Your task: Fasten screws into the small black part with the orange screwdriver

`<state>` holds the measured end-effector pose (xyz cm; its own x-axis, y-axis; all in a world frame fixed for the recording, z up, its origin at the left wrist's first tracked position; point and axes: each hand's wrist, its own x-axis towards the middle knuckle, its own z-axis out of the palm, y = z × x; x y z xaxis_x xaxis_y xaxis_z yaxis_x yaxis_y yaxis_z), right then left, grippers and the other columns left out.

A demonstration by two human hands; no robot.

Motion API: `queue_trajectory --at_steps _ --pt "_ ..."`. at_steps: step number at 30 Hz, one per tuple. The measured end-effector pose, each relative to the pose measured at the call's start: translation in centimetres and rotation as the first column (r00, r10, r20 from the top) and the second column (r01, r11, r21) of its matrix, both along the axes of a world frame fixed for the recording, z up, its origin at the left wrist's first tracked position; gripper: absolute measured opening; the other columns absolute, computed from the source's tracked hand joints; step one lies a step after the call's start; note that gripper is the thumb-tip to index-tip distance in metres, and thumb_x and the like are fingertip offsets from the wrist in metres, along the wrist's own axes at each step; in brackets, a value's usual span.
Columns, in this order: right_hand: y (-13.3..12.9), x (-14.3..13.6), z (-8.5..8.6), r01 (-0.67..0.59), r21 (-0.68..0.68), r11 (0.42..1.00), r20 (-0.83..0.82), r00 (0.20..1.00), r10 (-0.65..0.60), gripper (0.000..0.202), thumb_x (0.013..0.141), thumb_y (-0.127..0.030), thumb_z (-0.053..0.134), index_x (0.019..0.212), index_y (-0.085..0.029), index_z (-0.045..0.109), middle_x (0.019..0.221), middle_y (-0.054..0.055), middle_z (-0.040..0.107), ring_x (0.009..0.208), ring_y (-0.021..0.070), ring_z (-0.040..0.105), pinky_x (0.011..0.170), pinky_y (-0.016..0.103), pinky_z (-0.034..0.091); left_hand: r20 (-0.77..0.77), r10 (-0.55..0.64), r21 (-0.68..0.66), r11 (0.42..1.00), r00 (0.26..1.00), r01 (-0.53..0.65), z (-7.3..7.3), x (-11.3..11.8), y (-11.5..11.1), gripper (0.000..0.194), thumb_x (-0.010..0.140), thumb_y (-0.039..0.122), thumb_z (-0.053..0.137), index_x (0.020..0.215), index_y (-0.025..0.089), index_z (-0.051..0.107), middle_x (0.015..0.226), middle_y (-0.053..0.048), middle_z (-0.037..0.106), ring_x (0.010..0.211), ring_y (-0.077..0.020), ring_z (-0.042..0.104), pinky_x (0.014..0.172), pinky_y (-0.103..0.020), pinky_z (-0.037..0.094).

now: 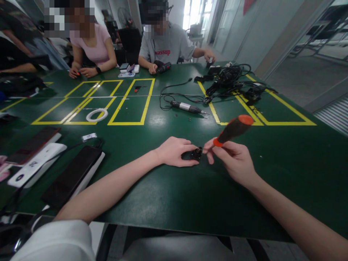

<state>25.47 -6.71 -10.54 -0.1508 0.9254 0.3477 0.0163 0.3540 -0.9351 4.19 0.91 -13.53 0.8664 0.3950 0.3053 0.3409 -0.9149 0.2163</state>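
On the green table, my left hand point(178, 152) rests with its thumb and fingers round a small black part point(195, 153), steadying it against the tabletop. Just right of it, my right hand point(236, 159) holds a screwdriver point(233, 129) with a dark handle and orange-red ends. The handle leans up to the right, its lower end between my thumb and fingers. The driver's tip is too small to make out near the black part.
Beyond my hands lie a corded electric tool point(187, 107), tangled black cables point(231, 78) and a white tape roll point(97, 115). Phones and a black power bank point(73, 175) sit at left. Two people sit across the table point(152, 195); one holds a dark tool.
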Motion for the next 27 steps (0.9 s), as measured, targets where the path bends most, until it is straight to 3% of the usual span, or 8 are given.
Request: queue_trajectory --at_steps 3,7,10,16,22,27 --pt "-0.04 -0.06 0.02 -0.037 -0.021 0.999 -0.065 0.997 0.036 0.03 0.09 -0.05 0.078 0.095 -0.021 0.075 0.078 0.004 0.074 0.056 0.0154 0.064 0.058 0.031 0.058 -0.002 -0.004 -0.002 1.0 1.0 0.004 -0.01 0.03 -0.01 0.044 0.097 0.06 0.057 0.101 0.018 0.072 0.081 -0.003 0.07 0.077 -0.017 0.068 0.063 -0.028 0.041" --pt "-0.09 -0.23 0.26 -0.031 -0.019 0.999 -0.039 0.999 0.031 0.028 0.083 -0.045 0.086 0.079 -0.021 0.072 0.072 0.004 0.074 0.057 0.016 0.066 0.056 0.029 0.058 -0.01 -0.002 -0.016 1.0 1.0 0.002 0.08 0.1 -0.01 0.044 0.097 0.06 0.057 0.101 0.018 0.072 0.081 -0.003 0.069 0.077 -0.0168 0.068 0.062 -0.027 0.041" --pt "0.01 -0.09 0.23 -0.002 0.002 1.0 -0.004 1.0 0.002 0.028 0.085 -0.045 0.083 0.075 -0.021 0.075 0.078 0.006 0.074 0.056 0.0152 0.063 0.055 0.03 0.056 -0.004 0.0 -0.013 1.0 1.0 0.0 0.1 0.1 0.03 0.045 0.097 0.06 0.057 0.101 0.018 0.072 0.081 -0.003 0.069 0.076 -0.0168 0.067 0.061 -0.028 0.04" --pt "0.08 0.05 -0.36 -0.063 -0.025 0.998 -0.08 0.995 0.061 0.024 0.092 -0.045 0.077 0.098 -0.022 0.077 0.08 0.004 0.075 0.058 0.014 0.065 0.058 0.029 0.057 0.034 -0.019 0.013 1.0 0.999 0.018 -0.08 0.02 0.11 0.043 0.097 0.059 0.058 0.098 0.018 0.072 0.08 -0.003 0.069 0.074 -0.0166 0.066 0.061 -0.028 0.039" --pt "0.04 -0.22 -0.08 -0.03 0.012 0.999 -0.058 0.998 0.03 0.027 0.085 -0.044 0.083 0.077 -0.02 0.073 0.076 0.005 0.074 0.056 0.0138 0.062 0.055 0.028 0.056 0.012 -0.01 0.011 1.0 1.0 0.01 -0.06 0.11 0.06 0.043 0.097 0.059 0.059 0.097 0.018 0.072 0.082 -0.002 0.07 0.075 -0.0159 0.068 0.06 -0.028 0.039" --pt "0.15 0.14 -0.15 -0.035 -0.002 0.999 -0.045 0.998 0.035 0.025 0.092 -0.046 0.076 0.087 -0.021 0.079 0.071 0.003 0.071 0.055 0.0134 0.062 0.057 0.028 0.055 0.024 -0.014 0.022 1.0 1.0 0.013 -0.01 0.09 0.02 0.044 0.097 0.059 0.058 0.097 0.018 0.072 0.082 -0.003 0.071 0.075 -0.0162 0.068 0.06 -0.029 0.039"
